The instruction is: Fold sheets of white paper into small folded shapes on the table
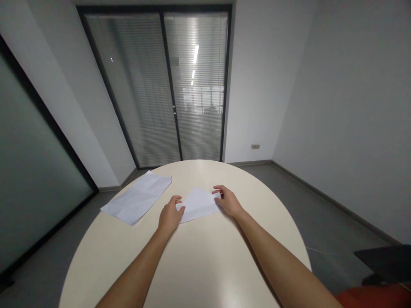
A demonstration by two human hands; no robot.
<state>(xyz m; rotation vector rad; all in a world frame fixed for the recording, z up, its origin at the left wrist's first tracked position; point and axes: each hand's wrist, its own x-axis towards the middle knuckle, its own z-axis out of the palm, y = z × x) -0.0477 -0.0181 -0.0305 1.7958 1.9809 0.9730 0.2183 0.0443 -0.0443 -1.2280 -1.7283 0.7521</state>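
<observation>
A folded sheet of white paper (pixel 198 205) lies between my hands on the round table, its top edge rising to a blunt peak. My left hand (pixel 171 212) grips its left end, thumb on the near side and fingers curled behind. At the opposite end, my right hand (pixel 227 200) pinches the right corner between thumb and fingers. Parts of the fingertips on both sides are hidden by the paper or by the hands themselves.
Creased white sheets (pixel 139 199) lie at the table's left, reaching its edge. The round cream table (pixel 199 265) fills the foreground. Beyond it stand a glass door with blinds (pixel 195 128) and pale walls. A dark object (pixel 385 261) sits at lower right.
</observation>
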